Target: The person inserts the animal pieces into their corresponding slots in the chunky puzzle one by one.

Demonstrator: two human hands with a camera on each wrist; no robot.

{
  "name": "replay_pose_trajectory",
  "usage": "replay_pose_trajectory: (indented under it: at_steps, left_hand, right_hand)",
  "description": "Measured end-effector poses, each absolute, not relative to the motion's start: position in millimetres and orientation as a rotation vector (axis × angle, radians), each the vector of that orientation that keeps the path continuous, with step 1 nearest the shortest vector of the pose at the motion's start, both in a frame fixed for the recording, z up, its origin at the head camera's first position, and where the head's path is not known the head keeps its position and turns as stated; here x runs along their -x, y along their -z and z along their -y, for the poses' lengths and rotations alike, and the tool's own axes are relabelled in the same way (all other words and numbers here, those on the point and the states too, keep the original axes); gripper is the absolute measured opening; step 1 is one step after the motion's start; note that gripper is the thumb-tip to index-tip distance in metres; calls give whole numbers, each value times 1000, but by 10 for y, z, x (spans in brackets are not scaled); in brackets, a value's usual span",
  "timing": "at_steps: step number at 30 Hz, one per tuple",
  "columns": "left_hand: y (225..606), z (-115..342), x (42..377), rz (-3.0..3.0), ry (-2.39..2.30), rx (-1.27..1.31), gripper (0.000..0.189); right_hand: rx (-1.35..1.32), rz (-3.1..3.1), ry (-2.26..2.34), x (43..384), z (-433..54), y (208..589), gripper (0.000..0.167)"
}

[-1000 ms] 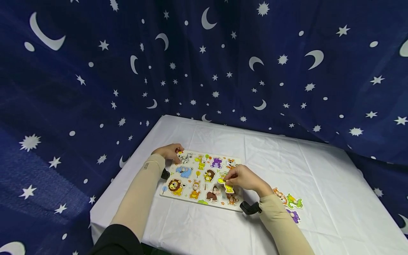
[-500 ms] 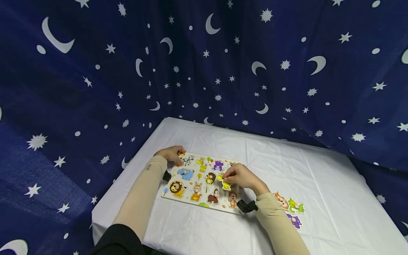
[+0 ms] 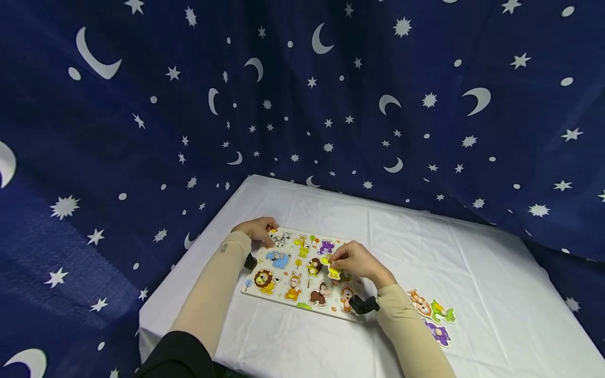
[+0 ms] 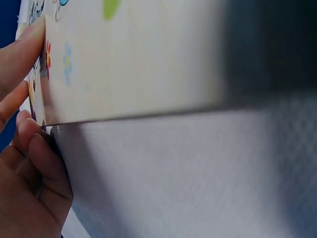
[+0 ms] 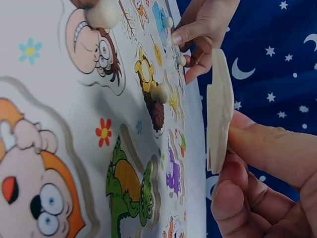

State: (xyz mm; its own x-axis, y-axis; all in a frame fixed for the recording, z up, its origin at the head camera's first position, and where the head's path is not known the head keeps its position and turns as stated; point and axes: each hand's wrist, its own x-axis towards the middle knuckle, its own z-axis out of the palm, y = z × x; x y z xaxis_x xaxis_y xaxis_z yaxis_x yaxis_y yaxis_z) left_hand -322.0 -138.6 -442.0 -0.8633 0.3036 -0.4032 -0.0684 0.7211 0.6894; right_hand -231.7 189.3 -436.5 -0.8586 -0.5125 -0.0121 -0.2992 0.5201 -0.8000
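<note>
A wooden animal puzzle board [image 3: 282,274] lies on the white table. My left hand [image 3: 253,232] grips its far left corner; in the left wrist view the thumb [image 4: 22,57] lies on the printed top and the curled fingers meet the edge. Over the board's right part, my right hand [image 3: 360,261] pinches a yellow giraffe puzzle piece [image 3: 333,272]. The right wrist view shows this piece [image 5: 219,114] edge-on, raised off the board, its knob hidden by fingers. A printed giraffe recess [image 3: 302,247] is in the far row, and a green crocodile recess [image 5: 131,188] sits below the hand.
Right of the board lie loose pieces: an orange animal [image 3: 419,303], a green crocodile [image 3: 442,312] and a purple one [image 3: 439,333]. Knobbed pieces such as the lion [image 3: 266,282] and elephant [image 3: 277,259] sit in the board. A starry dark blue curtain [image 3: 302,105] hangs behind the table.
My right hand has moved a little left and farther up over the board with the giraffe piece, which now looks more upright. The left hand keeps its grip; the head view has shifted slightly.
</note>
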Motion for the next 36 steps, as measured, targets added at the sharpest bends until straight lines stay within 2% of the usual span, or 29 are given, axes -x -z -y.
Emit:
replay_pose_trajectory:
  at_steps: [12,36]
  left_hand:
    - [4434,1391,3234,-2412,-1041,-183,57]
    - [4486,1367,3225,-2451,-1024,-192,57]
  right_hand:
    - [648,-2579,1265,2411,-1791,4245,10]
    - [587,-2616,1242,2617,-1531,4252,5]
